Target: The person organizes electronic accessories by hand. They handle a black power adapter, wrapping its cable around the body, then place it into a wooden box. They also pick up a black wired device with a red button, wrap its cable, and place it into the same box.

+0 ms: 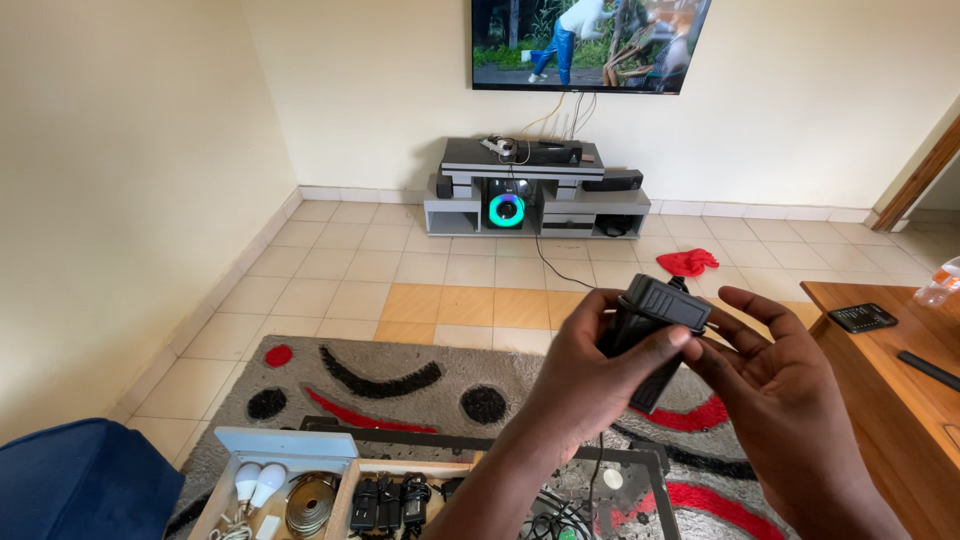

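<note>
My left hand (585,375) is clamped around a black power adapter (655,330), thumb pressing its top, while my right hand (775,375) is open, its fingers touching the right side. The adapter's long axis tilts from upper right to lower left, above the glass table (640,480).

A power adapter (655,330) is sitting between the left hand (585,375) and the right hand (775,375), above the far edge of a glass table (640,470); a tray (330,490) is lying at the table's left edge, with bulbs (257,483) lying in its left compartment; a rug (400,385) is lying beyond; a media stand (535,190) is standing against the far wall, under a screen (590,45); a wooden table (890,350) is standing at right.
</note>
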